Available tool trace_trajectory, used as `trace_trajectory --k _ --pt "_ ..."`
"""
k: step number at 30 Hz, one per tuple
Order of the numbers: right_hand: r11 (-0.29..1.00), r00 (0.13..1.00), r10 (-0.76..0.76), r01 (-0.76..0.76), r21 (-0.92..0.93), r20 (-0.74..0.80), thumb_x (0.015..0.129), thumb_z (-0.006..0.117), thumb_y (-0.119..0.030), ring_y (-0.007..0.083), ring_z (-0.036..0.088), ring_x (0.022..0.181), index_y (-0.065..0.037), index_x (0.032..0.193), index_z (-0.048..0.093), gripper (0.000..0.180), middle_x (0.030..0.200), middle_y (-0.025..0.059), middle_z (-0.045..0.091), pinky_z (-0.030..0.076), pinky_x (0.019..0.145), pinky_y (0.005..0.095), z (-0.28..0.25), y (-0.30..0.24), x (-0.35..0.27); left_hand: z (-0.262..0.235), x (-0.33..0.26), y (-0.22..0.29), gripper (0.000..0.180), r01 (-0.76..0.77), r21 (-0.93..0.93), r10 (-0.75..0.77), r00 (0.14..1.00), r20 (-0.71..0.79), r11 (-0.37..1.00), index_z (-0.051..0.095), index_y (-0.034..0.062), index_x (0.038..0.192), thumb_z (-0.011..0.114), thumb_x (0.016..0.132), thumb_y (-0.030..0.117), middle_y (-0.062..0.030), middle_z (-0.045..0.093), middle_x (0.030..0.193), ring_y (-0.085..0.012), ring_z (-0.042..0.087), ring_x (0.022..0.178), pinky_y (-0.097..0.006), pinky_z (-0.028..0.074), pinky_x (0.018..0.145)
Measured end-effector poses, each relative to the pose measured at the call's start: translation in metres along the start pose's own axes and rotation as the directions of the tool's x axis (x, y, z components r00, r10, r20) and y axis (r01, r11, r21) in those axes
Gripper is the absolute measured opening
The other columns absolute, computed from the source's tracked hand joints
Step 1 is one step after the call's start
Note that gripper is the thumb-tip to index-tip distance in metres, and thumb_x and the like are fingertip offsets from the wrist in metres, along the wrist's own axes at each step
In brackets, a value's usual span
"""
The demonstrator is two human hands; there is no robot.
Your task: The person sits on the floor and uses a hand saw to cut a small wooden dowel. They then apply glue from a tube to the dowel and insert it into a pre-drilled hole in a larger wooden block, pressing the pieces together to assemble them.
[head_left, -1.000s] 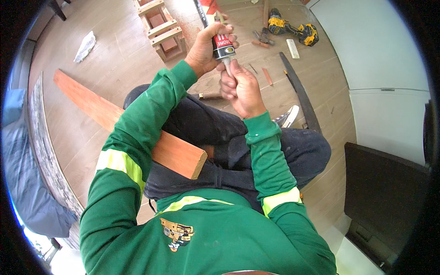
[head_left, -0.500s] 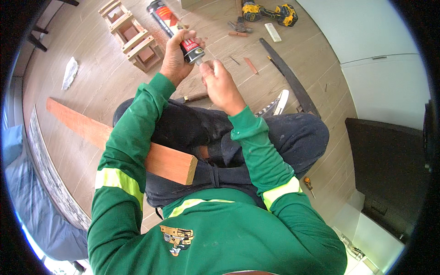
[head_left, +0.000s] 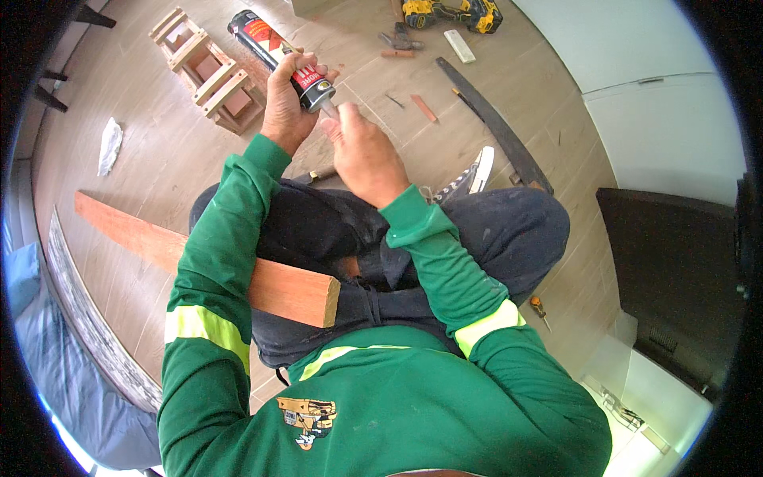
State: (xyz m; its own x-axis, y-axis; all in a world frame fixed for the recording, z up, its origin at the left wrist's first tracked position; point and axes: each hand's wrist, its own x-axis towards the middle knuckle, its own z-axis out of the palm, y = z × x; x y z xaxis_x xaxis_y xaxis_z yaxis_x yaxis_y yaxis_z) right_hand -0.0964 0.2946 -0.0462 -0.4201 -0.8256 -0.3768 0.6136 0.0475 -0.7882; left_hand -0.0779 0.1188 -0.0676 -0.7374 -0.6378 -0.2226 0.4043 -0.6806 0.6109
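Compared with a second ago, the view has tipped: the hands and the tube sit lower in frame now, and more floor shows above them, with the wooden slat frame [head_left: 211,70] and the yellow cordless drill [head_left: 449,13] both lower and fuller in view. The grip itself matches the earlier pictures. Left hand [head_left: 288,103] is wrapped around the lower end of the black and red sealant cartridge [head_left: 278,56], fingers closed on the barrel, the tube slanting up and left over the floor. Right hand [head_left: 362,151] is at the cartridge's nozzle end, fingers bunched there and touching it; the back of the hand faces the camera, so whether they pinch the tip or only rest on it cannot be told. The nozzle is mostly hidden behind those fingers. A reddish wooden plank [head_left: 238,266] lies across the lap under the left forearm, its cut end showing near the belly, its far end running left over the floor. Nearby on the floor: a long dark strip [head_left: 497,127], a crumpled white scrap [head_left: 109,145], a small screwdriver [head_left: 539,308] by the right knee. One sneaker [head_left: 474,173] shows past the right wrist. The small bits near the drill are too small to identify.
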Motion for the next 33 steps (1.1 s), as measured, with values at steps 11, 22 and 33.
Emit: trace_trajectory --k 11,22,33 --pt "0.8 0.933 -0.358 0.279 -0.531 -0.048 0.117 0.055 -0.038 0.0174 0.054 0.061 -0.003 0.104 0.064 0.038 0.074 0.0028 0.059 0.045 0.057 0.0335 -0.019 0.027 0.023 -0.012 0.006 0.003 0.039 0.091 -0.015 -0.083 0.954 0.288 0.996 0.054 0.0033 0.13 0.072 0.099 0.017 -0.0084 0.062 0.103 -0.0223 0.067 0.094 -0.04 0.06 0.085" --pt "0.219 0.938 -0.327 -0.041 -0.975 -0.113 0.112 0.055 -0.037 0.0533 0.07 0.11 0.0 0.121 0.062 0.039 0.113 0.0336 0.073 0.053 0.095 0.0632 -0.115 0.03 0.089 -0.02 0.032 0.07 0.056 -0.109 0.936 0.11 0.991 0.076 0.334 0.055 0.0078 0.159 0.064 0.112 0.037 -0.025 0.062 0.142 -0.0333 0.059 0.138 -0.043 0.045 0.121" --pt "-0.227 0.98 -0.179 0.047 -0.973 0.089 0.102 0.069 -0.037 0.0453 0.072 0.112 -0.001 0.108 0.076 0.038 0.114 0.026 0.077 0.057 0.098 0.055 -0.191 -0.042 0.128 0.147 -0.334 0.169 0.036 -0.753 0.237 0.183 0.427 0.885 0.614 0.072 0.0224 0.127 0.08 0.094 0.034 0.0019 0.066 0.121 -0.0167 0.059 0.108 -0.043 0.048 0.092"
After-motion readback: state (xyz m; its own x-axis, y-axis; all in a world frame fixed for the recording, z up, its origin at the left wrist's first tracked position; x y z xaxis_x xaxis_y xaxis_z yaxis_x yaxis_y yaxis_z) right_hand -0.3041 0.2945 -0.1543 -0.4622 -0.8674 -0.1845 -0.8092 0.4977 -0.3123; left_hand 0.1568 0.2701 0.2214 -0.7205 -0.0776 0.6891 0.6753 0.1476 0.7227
